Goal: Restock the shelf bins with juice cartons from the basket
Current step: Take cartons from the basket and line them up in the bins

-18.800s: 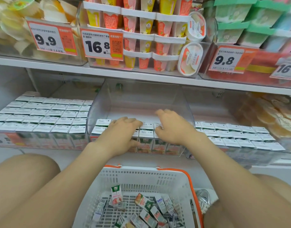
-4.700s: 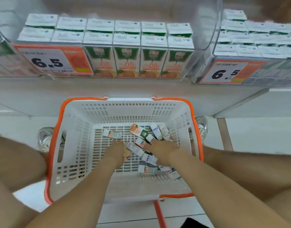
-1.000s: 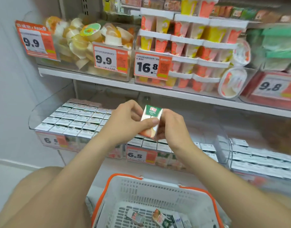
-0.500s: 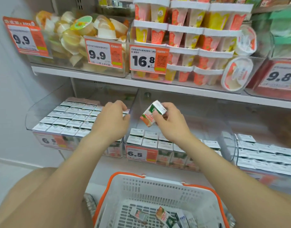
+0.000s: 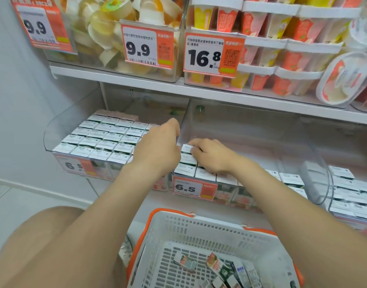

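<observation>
A: Right fingers [image 5: 197, 142]?
B: Bent over the top of a carton [image 5: 186, 148], gripping it. Carton stands behind the front rows [image 5: 205, 173], left side of the middle bin [image 5: 240, 132], centre frame. Right hand [image 5: 211, 157] knuckles up.
A: Left?
B: Left hand [image 5: 157, 146] just beside it, at the clear wall shared with the left bin [image 5: 53, 129]. Fingers hidden; grip cannot be told.
A: Supply?
B: Basket [image 5: 199, 227], bottom centre. Loose cartons [image 5: 217, 267] lying flat inside.

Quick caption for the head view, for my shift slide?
Right hand places a juice carton in the middle bin; left hand at its wall, basket below.
</observation>
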